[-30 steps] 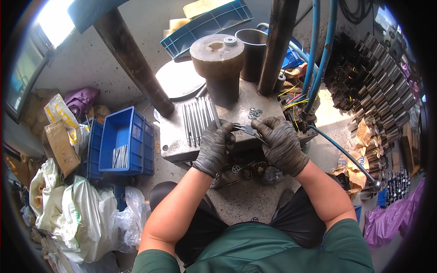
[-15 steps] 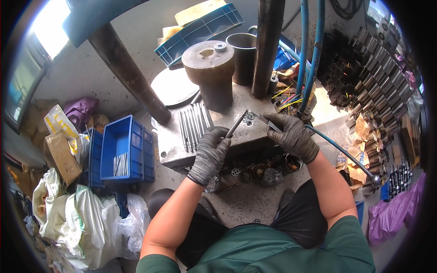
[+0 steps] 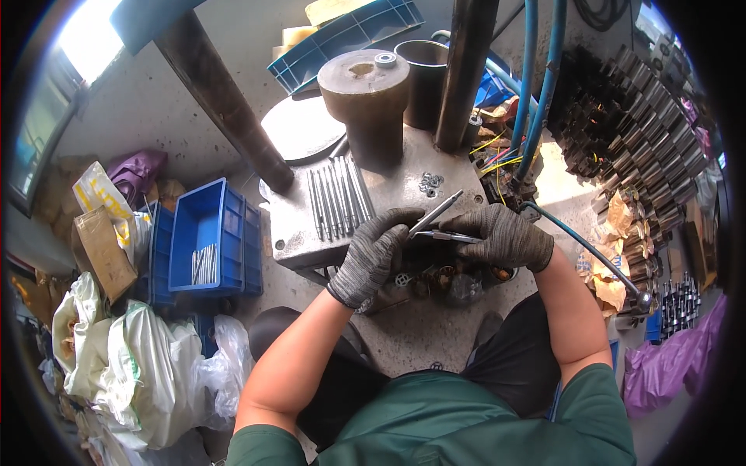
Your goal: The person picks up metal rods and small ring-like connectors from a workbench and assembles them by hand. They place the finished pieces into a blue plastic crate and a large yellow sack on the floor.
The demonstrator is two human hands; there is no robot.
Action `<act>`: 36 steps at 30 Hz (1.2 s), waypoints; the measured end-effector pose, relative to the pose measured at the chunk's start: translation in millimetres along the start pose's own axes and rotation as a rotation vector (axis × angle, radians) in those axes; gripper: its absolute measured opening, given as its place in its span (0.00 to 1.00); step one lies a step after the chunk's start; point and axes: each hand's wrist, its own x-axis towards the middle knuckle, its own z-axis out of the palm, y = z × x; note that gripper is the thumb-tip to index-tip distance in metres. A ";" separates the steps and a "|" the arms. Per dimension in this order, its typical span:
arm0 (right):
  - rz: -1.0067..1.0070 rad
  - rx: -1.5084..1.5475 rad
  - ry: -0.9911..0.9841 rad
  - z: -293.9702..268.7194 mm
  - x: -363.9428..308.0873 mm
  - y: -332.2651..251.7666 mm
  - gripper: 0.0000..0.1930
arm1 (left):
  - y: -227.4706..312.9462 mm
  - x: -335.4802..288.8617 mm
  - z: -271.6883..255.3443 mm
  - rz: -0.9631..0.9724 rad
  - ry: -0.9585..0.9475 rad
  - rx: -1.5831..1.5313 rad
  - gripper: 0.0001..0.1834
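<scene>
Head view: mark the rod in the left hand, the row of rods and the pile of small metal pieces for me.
Held rod [image 3: 438, 210]: head view, mid-shaft.
Row of rods [image 3: 339, 199]: head view, near the row's middle.
Pile of small metal pieces [image 3: 430, 184]: head view, its centre.

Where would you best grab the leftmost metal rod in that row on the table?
Probably pinch the leftmost rod around its middle, coming from above and the left: it's long, thin and lies flat, with other rods close on its right. Mid-length should balance best.
</scene>
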 end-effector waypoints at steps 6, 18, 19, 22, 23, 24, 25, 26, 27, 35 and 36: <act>-0.082 0.057 0.020 8.5 5.6 2.3 0.27 | -3.9 5.6 0.2 0.071 -0.029 -0.140 0.24; -0.080 0.000 0.079 23.5 13.7 13.2 0.27 | -1.6 13.0 -2.5 -0.043 -0.021 -0.630 0.27; -0.026 0.076 0.067 23.0 14.9 10.5 0.27 | -5.0 13.2 -4.1 -0.044 -0.019 -0.630 0.27; -0.018 0.127 0.060 18.8 15.5 12.3 0.26 | -10.7 12.3 -7.3 0.026 -0.088 -0.642 0.29; -0.065 0.103 0.065 16.5 15.4 13.8 0.26 | -10.3 12.9 -6.5 0.026 -0.090 -0.642 0.29; -0.063 0.104 0.066 14.6 15.0 14.0 0.26 | -10.0 13.0 -5.4 0.032 -0.105 -0.633 0.30; -0.040 0.121 0.044 11.9 14.4 13.0 0.26 | -10.3 13.1 -4.6 0.039 -0.119 -0.623 0.30; -0.018 0.138 0.022 11.0 13.8 12.7 0.26 | -11.7 13.0 -4.8 0.036 -0.119 -0.623 0.30; -0.017 0.138 0.024 11.0 13.0 12.7 0.26 | -12.7 13.4 -5.1 0.029 -0.132 -0.631 0.30; 0.000 0.422 -0.033 18.6 7.8 24.9 0.25 | -9.9 15.4 -9.4 0.031 -0.139 -0.694 0.31; -0.005 0.424 -0.035 19.3 7.0 21.4 0.25 | -9.6 15.9 -12.8 0.023 -0.149 -0.793 0.31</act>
